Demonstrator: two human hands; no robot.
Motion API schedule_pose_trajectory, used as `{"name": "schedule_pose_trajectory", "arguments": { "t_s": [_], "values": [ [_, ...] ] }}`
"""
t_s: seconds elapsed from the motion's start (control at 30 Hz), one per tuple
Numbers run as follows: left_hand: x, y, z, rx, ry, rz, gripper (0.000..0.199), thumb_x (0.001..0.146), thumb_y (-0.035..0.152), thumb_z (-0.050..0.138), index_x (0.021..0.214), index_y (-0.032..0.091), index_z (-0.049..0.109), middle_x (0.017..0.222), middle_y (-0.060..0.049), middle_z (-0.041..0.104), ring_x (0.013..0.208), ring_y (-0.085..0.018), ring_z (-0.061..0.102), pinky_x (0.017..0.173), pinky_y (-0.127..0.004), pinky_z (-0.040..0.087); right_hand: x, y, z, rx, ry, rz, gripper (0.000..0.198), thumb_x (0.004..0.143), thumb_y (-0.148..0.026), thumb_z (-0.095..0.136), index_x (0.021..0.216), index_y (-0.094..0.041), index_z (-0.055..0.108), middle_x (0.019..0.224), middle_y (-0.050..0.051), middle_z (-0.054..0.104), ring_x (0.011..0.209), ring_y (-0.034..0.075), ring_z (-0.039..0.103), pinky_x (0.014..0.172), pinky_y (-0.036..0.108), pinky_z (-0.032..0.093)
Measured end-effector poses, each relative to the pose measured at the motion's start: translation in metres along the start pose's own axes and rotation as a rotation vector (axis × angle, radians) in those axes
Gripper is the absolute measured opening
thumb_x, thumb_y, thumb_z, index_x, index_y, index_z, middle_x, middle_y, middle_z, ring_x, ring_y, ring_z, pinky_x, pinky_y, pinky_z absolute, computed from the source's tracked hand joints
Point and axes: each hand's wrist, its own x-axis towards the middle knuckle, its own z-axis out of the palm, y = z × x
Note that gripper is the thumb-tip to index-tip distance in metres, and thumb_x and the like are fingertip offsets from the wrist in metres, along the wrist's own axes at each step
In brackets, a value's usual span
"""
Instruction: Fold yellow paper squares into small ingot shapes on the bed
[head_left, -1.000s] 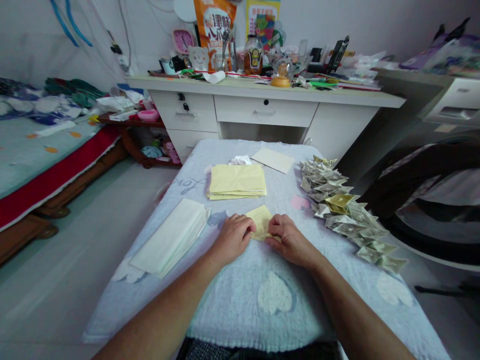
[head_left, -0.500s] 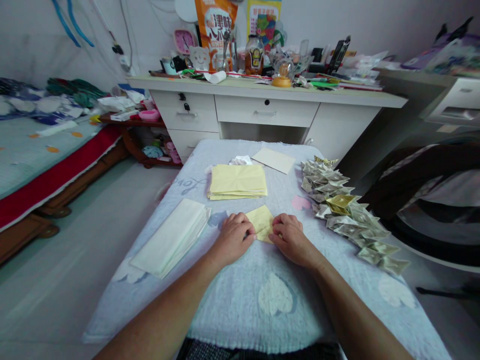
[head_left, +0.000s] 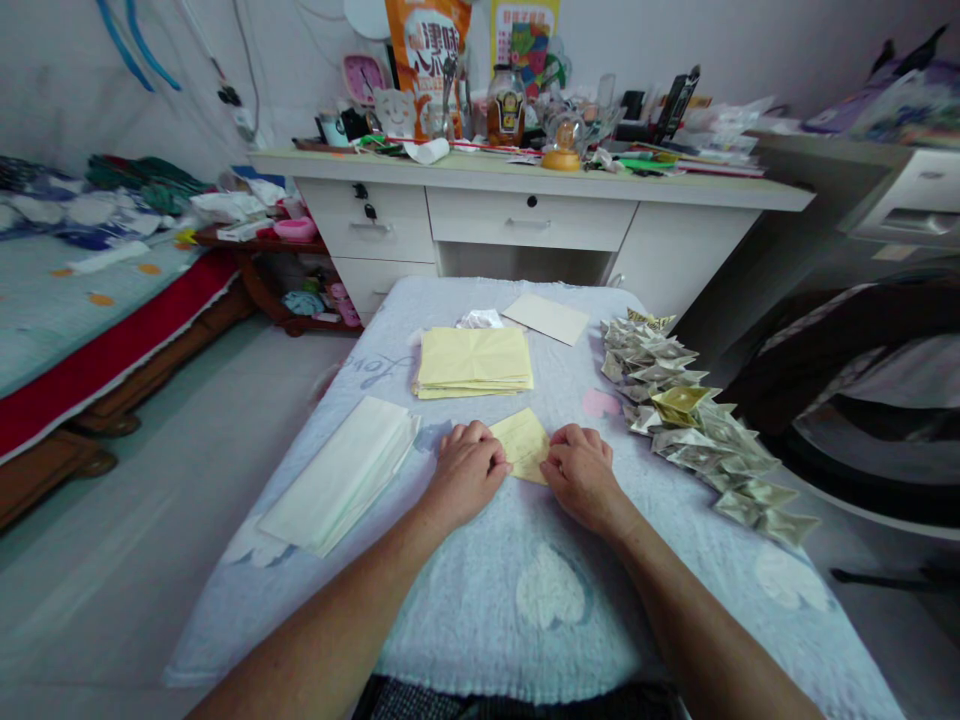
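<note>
A small yellow sheet of paper [head_left: 523,440] lies on the cloth-covered table between my two hands. My left hand [head_left: 470,465] grips its left edge, fingers curled and closed. At the opposite edge my right hand [head_left: 581,468] pinches the paper, its fingers bent in as well. Just beyond it rests a stack of yellow paper [head_left: 474,360]. To the left lies a folded bundle of whitish paper [head_left: 341,475]. Several folded paper pieces [head_left: 690,430], silvery with one gold, stand in rows on the right.
A pale card [head_left: 546,318] and a crumpled white wrapper [head_left: 480,319] lie at the table's far end. Behind stands a white desk [head_left: 532,220] crowded with jars and bags. A bed [head_left: 97,310] is at the left, a washing machine [head_left: 900,230] at the right.
The paper's near part looks flatter now, and my fingertips have shifted slightly along its edges. My right hand has moved a little outward. The view has shifted slightly.
</note>
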Motion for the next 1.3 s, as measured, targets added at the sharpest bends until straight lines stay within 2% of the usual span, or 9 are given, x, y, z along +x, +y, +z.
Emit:
{"name": "schedule_pose_trajectory", "arguments": {
  "t_s": [0.37, 0.73, 1.3],
  "values": [
    [0.0, -0.001, 0.002, 0.017, 0.01, -0.005, 0.008, 0.078, 0.028, 0.062, 0.074, 0.021, 0.061, 0.094, -0.002, 0.056, 0.094, -0.022, 0.047, 0.077, -0.035, 0.033, -0.001, -0.001, 0.0, -0.042, 0.005, 0.012, 0.017, 0.081, -0.026, 0.059, 0.066, -0.019, 0.061, 0.096, 0.009, 0.057, 0.092, 0.024, 0.043, 0.076, 0.038, 0.031],
    [0.001, 0.0, 0.001, 0.032, 0.0, -0.019, 0.008, 0.079, 0.029, 0.061, 0.075, 0.021, 0.061, 0.095, -0.002, 0.056, 0.094, -0.021, 0.047, 0.078, -0.035, 0.033, 0.0, -0.001, -0.003, -0.056, -0.046, 0.038, 0.016, 0.081, -0.028, 0.06, 0.068, -0.018, 0.062, 0.098, 0.008, 0.055, 0.093, 0.023, 0.043, 0.076, 0.036, 0.03],
    [0.001, -0.001, 0.0, 0.031, -0.032, -0.028, 0.006, 0.078, 0.028, 0.061, 0.078, 0.023, 0.061, 0.096, -0.001, 0.056, 0.096, -0.021, 0.047, 0.081, -0.035, 0.033, 0.004, 0.004, -0.012, 0.099, -0.124, 0.095, 0.016, 0.075, -0.03, 0.068, 0.063, -0.019, 0.063, 0.099, 0.003, 0.056, 0.097, 0.021, 0.043, 0.08, 0.035, 0.028]
  ]
}}
